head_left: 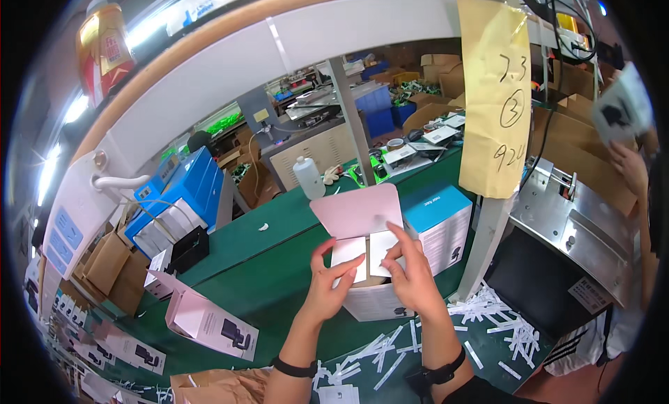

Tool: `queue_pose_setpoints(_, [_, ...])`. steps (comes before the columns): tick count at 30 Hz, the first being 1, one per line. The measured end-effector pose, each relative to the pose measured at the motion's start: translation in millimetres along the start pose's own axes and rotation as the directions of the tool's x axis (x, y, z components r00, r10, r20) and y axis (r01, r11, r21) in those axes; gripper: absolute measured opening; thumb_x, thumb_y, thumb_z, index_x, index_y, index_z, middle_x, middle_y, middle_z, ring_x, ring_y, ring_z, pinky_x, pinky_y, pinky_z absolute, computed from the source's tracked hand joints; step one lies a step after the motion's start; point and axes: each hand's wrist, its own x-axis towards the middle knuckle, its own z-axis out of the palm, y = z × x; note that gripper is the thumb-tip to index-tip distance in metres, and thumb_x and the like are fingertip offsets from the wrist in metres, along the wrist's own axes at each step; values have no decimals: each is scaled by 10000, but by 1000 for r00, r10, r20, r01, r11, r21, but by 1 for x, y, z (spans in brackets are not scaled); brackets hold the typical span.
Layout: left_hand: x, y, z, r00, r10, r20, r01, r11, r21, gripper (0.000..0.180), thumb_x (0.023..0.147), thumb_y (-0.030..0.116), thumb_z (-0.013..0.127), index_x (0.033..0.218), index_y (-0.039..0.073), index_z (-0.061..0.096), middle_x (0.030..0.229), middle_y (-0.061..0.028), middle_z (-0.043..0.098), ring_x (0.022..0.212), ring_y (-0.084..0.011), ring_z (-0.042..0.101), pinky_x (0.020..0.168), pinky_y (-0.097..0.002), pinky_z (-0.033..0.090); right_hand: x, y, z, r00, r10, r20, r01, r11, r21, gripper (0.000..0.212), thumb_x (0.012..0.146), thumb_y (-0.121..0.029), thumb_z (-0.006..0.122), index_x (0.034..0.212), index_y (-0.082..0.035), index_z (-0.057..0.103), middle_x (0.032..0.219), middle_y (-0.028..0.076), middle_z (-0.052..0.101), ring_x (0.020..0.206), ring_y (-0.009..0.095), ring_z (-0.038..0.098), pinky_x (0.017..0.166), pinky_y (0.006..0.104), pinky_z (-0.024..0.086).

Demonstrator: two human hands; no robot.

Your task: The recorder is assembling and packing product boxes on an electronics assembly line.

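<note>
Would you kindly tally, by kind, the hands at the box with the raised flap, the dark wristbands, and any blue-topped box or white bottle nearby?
Hands: 2 (left hand, right hand)
Dark wristbands: 2
Raised-flap box: 1
Blue-topped box: 1
White bottle: 1
Total: 7

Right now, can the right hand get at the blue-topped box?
Likely yes: the blue-topped box stands close by, ahead and to the right of the right hand, with nothing visible between them. That hand's fingers are busy at a white piece over the open box, though.
</note>
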Motion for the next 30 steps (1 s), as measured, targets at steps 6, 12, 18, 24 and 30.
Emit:
queue_pose_setpoints(6, [11,-34,19,928,-61,-368,-175,801,-573,822,634,11,690,1414,82,441,1443,-143,443,1429,-320,327,1211,-430,207,-2,18,13,967,5,-255,-82,953,-292,972,825,40,669,1604,-84,102,1542,282,246,1452,435,255,1180,461,286])
queue_pose_setpoints(12, [-1,-58,33,896,170,-411,-322,886,-335,501,753,59,632,1252,42,585,1273,-138,543,1312,-361,486,1118,-486,370,-2,48,-2,965,-208,-163,236,955,179,592,801,-229,819,1297,-58,545,1406,180,470,1403,403,375,1165,497,299])
queue_pose_setpoints(18, [3,-12,46,856,288,-430,-439,844,-308,491,944,426,580,1136,-25,596,1259,-249,549,1149,-353,532,1031,-487,399,-1,49,-18,941,-322,-101,337,914,227,493,790,-332,839,1138,-47,636,1310,131,539,1367,364,424,1136,488,335])
queue_pose_setpoints(24, [-2,-26,49,850,258,-459,-343,933,-111,480,870,320,713,1146,-47,572,1171,-268,608,1075,-400,589,982,-476,449,2,57,-15,951,-293,-97,308,909,281,355,785,-118,795,1094,-56,630,1238,130,621,1347,388,461,1131,486,345])
queue_pose_setpoints(30, [-5,-13,33,768,532,-356,-445,844,300,281,899,252,714,1057,21,733,1165,-192,671,1201,-439,585,1020,-592,459,5,69,-19,892,-397,-217,439,876,199,192,889,-228,758,938,-45,731,1125,136,713,1249,376,553,1076,518,403])
